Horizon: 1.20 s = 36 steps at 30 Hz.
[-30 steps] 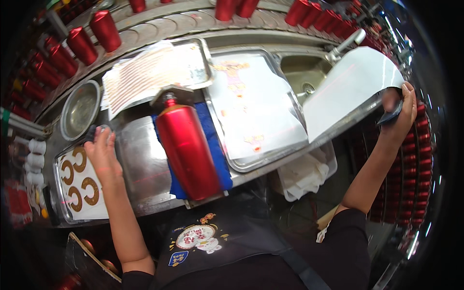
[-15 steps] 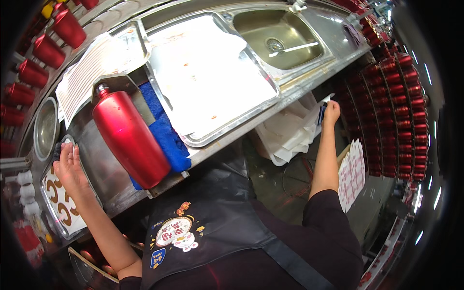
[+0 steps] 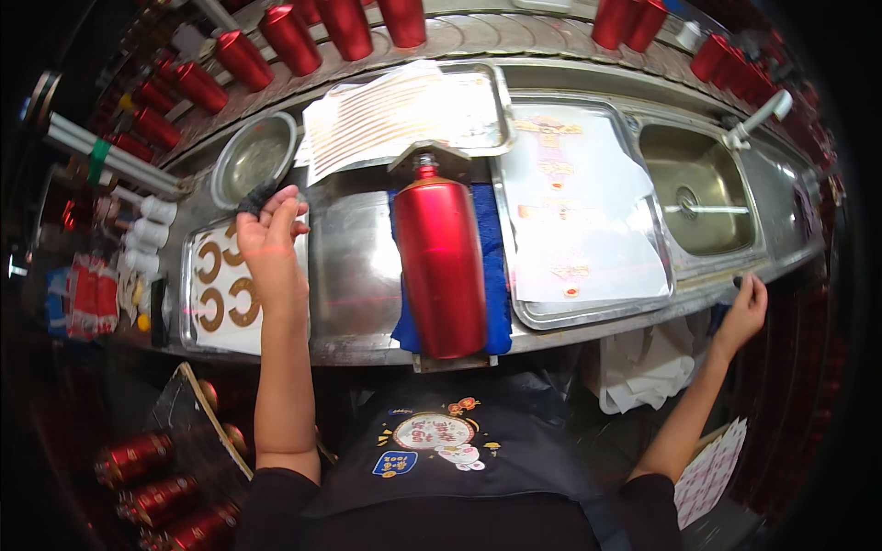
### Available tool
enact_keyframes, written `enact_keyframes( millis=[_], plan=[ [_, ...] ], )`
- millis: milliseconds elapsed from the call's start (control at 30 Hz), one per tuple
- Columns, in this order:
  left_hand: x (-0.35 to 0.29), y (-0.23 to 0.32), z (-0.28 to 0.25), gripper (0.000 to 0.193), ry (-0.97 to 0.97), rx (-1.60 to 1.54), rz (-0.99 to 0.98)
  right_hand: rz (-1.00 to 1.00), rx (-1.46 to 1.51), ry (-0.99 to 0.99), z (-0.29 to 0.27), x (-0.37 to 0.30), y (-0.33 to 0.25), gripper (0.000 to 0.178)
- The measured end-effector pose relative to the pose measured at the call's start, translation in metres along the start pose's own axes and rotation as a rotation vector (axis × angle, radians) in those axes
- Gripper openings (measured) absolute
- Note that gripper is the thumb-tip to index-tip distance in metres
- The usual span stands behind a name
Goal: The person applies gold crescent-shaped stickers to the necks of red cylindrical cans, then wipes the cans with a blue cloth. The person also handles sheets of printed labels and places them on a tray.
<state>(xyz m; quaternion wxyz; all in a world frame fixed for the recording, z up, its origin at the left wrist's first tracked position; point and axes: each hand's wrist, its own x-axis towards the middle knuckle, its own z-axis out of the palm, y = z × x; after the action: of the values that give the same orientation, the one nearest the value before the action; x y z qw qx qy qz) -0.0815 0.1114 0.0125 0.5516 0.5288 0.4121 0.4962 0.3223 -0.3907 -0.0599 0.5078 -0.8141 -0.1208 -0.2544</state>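
A large glossy red bottle [image 3: 443, 262] lies on a blue cloth [image 3: 496, 275] in front of me, its neck in a metal notched rest [image 3: 459, 163]. My left hand [image 3: 274, 239] is raised over the left tray, fingers curled, with a black crumpled piece [image 3: 254, 199] at its fingertips. Under it, the tray's white sheet [image 3: 219, 342] carries several brown-gold C-shaped pieces [image 3: 211, 309]. Out at the right, by the counter's front edge, my right hand [image 3: 742, 317] is closed in a pinch. A small dark spot shows at its fingertips; what it is I cannot make out.
A tray with a large printed decal sheet [image 3: 597, 230] lies right of the bottle, then a sink [image 3: 707, 197]. Behind are striped sheets [image 3: 377, 115] and a metal bowl [image 3: 257, 156]. Red bottles [image 3: 294, 41] line the back. A white bin of paper [image 3: 643, 372] stands below the counter.
My view has swung left, so the counter lies level. The white scrap at my right fingertips over the bin no longer shows there. My left hand has come up off the left tray's edge.
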Motion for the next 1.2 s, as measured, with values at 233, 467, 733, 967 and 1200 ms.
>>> enact_keyframes(
  millis=[233, 467, 733, 967, 1200],
  plan=[
    [-0.047, 0.006, 0.032, 0.025, -0.204, -0.077, 0.101, 0.092, 0.198, -0.079, 0.048, -0.074, -0.088, 0.015],
    [-0.116, 0.040, 0.064, 0.036, -0.809, -0.184, 0.066, 0.365, 0.016, -0.068, -0.022, -0.171, -0.099, 0.011],
    [-0.172, 0.043, 0.090, 0.043, -1.229, -0.022, -0.220, 0.509, -0.468, 0.263, -0.135, -0.265, -0.038, 0.017],
    [-0.208, 0.052, 0.113, 0.042, -1.255, 0.058, -0.117, 0.807, -0.661, 0.469, -0.253, -0.328, 0.046, 0.018],
    [-0.234, 0.049, 0.136, 0.037, -1.198, 0.129, -0.085, 0.738, -0.861, 0.627, -0.340, -0.323, 0.119, 0.016]
  ],
)
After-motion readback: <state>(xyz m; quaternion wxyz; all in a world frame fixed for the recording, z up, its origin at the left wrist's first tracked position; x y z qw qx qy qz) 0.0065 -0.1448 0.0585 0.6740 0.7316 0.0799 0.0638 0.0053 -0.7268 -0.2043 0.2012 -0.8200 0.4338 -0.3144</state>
